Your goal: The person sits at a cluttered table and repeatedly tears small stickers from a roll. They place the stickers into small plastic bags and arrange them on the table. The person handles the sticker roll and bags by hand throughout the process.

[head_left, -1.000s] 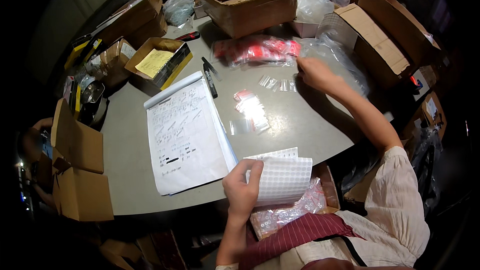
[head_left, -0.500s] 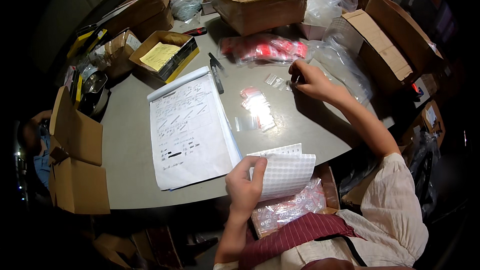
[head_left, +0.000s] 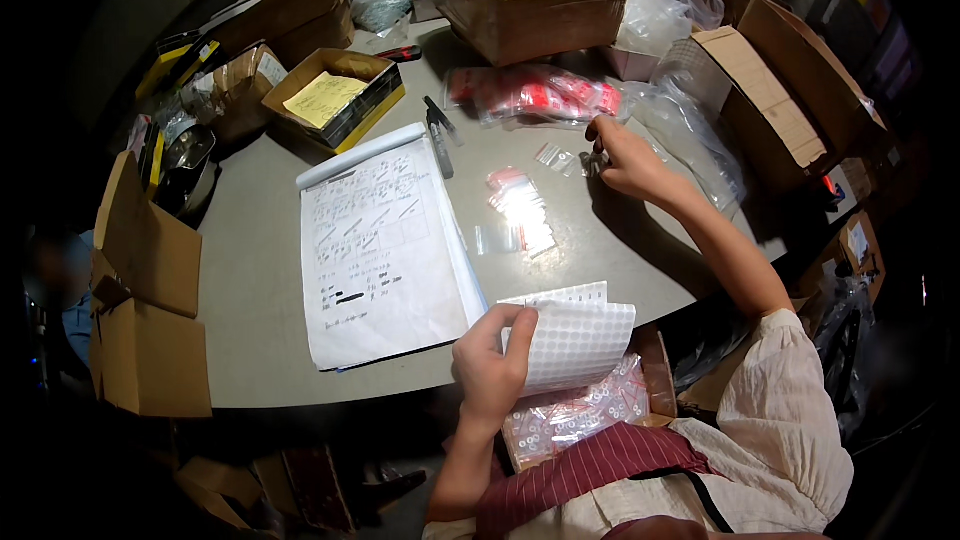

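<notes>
The right hand (head_left: 628, 162) has been moved a little toward eight o'clock over the table (head_left: 255, 290). One small clear zip bag (head_left: 582, 168) is now partly hidden by it. The writing pad (head_left: 380, 280) is now seen shifted toward one o'clock.

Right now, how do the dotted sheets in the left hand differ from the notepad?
The dotted sheets are held up in the left hand; the notepad lies on the table. The dotted sheets carry rows of pale round dots, the notepad dark handwriting. The dotted sheets look smaller than the notepad. Both are mostly white.
</notes>
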Tool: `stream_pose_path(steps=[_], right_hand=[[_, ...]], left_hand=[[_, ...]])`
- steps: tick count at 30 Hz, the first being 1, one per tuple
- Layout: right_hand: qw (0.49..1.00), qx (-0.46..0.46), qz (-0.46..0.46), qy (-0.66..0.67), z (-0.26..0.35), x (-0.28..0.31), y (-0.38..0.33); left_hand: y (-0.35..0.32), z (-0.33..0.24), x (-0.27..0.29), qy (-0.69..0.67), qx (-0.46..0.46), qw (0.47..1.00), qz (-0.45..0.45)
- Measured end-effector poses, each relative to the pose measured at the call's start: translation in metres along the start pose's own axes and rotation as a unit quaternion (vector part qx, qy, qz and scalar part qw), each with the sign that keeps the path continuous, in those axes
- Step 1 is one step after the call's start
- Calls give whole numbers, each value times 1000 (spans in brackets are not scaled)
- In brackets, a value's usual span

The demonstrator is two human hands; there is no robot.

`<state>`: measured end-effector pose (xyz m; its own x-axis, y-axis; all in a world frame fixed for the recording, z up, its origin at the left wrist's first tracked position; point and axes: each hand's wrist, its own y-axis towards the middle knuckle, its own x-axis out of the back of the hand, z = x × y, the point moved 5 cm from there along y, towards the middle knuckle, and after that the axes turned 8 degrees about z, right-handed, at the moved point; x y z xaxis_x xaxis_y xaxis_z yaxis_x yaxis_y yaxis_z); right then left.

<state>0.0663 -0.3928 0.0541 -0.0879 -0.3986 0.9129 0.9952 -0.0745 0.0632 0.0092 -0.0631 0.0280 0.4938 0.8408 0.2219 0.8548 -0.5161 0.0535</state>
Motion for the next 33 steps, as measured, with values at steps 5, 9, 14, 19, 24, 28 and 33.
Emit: stream_pose_path(steps=[5,9,14,19,24,28,33], right_hand=[[993,-67,68,-63,-19,4,7],[990,-94,89,-57,-49,21,6],[995,-54,38,70,-45,29,-13],[994,12,7,105,1,25,-44],[966,184,100,152,117,3,-81],[949,302,72,47,161,-18,-99],[938,340,-16,-58,172,-25,-102]], left_hand=[[2,-4,-1,-18,-32,999,-18],[1,-3,0,-8,-9,1000,4],[2,-4,-1,-1,-18,1000,10],[2,-2,-3,10,-24,1000,18],[2,4,-4,18,-16,999,22],[4,12,-7,-24,-50,998,27],[4,11,-5,-3,-40,999,33]])
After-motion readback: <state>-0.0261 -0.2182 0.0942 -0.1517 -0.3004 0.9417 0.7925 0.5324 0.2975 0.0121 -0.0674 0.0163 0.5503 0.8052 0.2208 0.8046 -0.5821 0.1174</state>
